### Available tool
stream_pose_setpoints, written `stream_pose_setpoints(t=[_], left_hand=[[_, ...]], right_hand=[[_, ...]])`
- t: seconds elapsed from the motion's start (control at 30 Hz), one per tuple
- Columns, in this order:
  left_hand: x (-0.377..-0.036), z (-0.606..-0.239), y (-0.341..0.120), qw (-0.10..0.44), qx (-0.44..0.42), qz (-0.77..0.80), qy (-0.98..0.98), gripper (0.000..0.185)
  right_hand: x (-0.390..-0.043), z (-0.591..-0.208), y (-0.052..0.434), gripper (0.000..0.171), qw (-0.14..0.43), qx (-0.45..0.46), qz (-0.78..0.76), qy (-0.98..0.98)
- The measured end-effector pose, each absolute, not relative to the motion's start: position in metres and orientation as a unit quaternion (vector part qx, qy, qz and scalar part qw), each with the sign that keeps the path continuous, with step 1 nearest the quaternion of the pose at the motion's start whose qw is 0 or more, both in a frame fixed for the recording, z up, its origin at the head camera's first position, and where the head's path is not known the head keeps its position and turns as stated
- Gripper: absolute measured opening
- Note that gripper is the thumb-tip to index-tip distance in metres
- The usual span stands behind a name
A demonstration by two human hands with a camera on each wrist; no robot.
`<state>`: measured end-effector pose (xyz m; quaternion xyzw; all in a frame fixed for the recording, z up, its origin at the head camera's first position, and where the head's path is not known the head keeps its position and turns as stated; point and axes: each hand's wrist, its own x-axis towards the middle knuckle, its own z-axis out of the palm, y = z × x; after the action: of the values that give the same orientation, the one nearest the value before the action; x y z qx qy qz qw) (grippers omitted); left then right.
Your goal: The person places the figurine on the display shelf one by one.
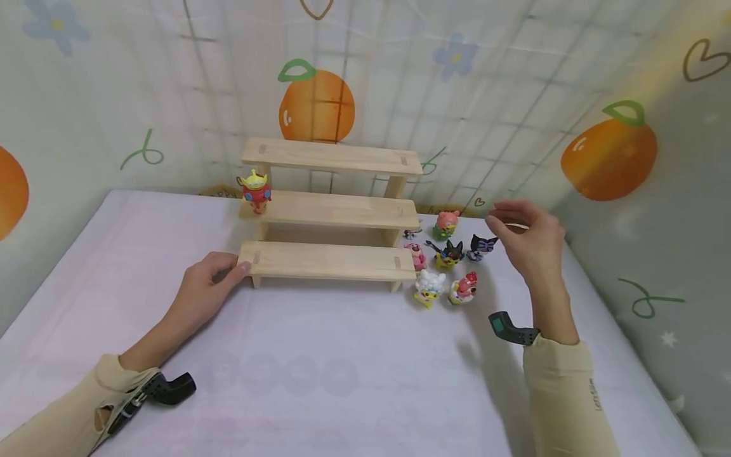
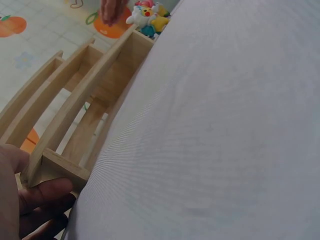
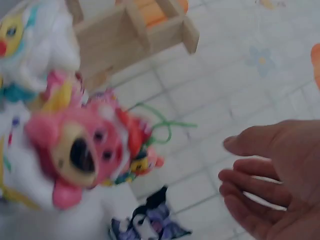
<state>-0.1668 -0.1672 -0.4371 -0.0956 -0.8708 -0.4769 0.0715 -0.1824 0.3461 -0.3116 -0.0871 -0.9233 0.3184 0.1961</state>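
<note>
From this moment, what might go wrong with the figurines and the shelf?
If the right hand lowers among the crowded figurines, it may topple one, perhaps the black-and-purple figurine closest to it. The left hand grips the wooden shelf; a tug could tip the red figurine at the left end of the middle step.

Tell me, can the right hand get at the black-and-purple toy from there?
Probably yes: the right hand looks empty and hovers close to the black-and-purple toy, and nothing visible stands between them.
</note>
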Motion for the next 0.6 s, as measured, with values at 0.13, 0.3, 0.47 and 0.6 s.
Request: stream_pose_setpoints(t=[0.13,0.3,0.47,0.6], left_hand=[[-0.167,-0.435,-0.168,0.063,-0.094,-0.476,-0.872,0.032],[-0.166,-0.433,-0.167,0.060,-0.093,-0.477,-0.872,0.032],[-0.165,-0.433,-0.167,0.057,-0.091,-0.479,-0.871,0.033],[-0.165,-0.433,-0.168,0.058,-0.093,-0.481,-0.870,0.032]], right_hand=[[-0.186,-0.322,0.357,0.052,0.140,-0.093,0.309,-0.936],[-0.194,-0.337,0.368,0.072,0.080,-0.100,0.327,-0.936],[-0.199,-0.352,0.374,0.068,0.059,-0.099,0.339,-0.934],[-0.202,-0.361,0.377,0.053,0.043,-0.087,0.346,-0.933]])
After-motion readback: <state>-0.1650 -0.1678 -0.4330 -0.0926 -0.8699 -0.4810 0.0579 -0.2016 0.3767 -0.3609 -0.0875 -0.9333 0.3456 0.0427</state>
